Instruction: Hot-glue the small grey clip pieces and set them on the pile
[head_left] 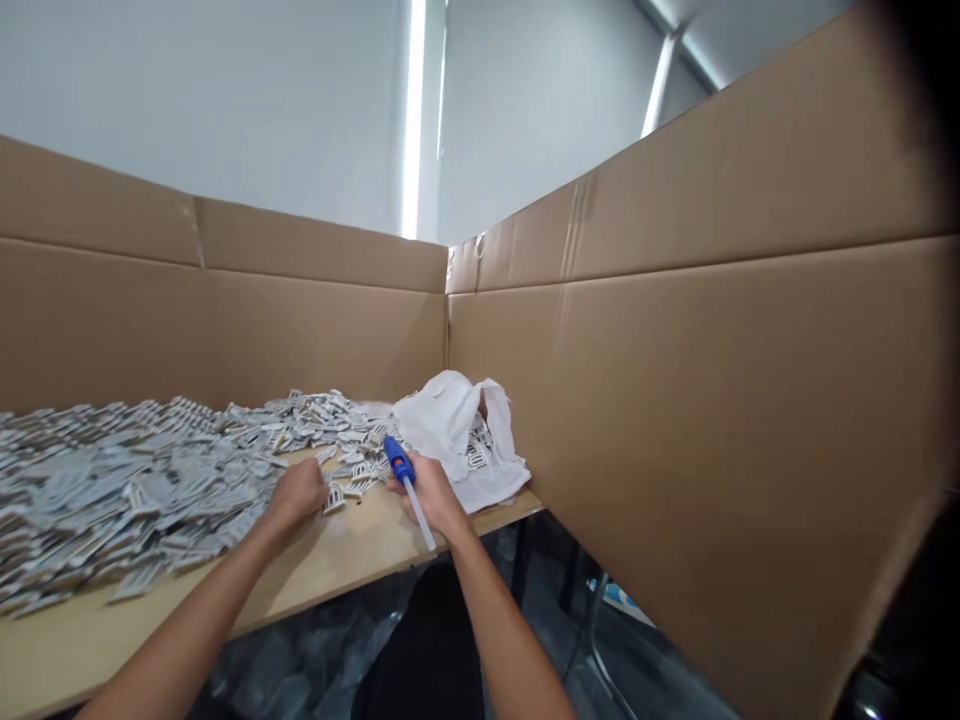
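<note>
My right hand (429,484) is closed around a blue glue gun (399,460), with a long pale glue stick (418,515) sticking out of its back end toward me. My left hand (298,492) is closed over the table, its fingertips at the edge of a small white slotted piece (334,497) that looks like a miniature fence or window frame. The exact grip of the fingers is hidden behind the hand. More loose white slotted pieces (361,474) lie between the two hands, close to the gun.
A thick heap of similar pieces (161,480) covers the left of the wooden table (330,550). At its back right corner sits a white plastic bag (450,425) with pieces inside. Tall cardboard walls (675,350) stand behind and to the right. Clear plastic (292,665) lies below.
</note>
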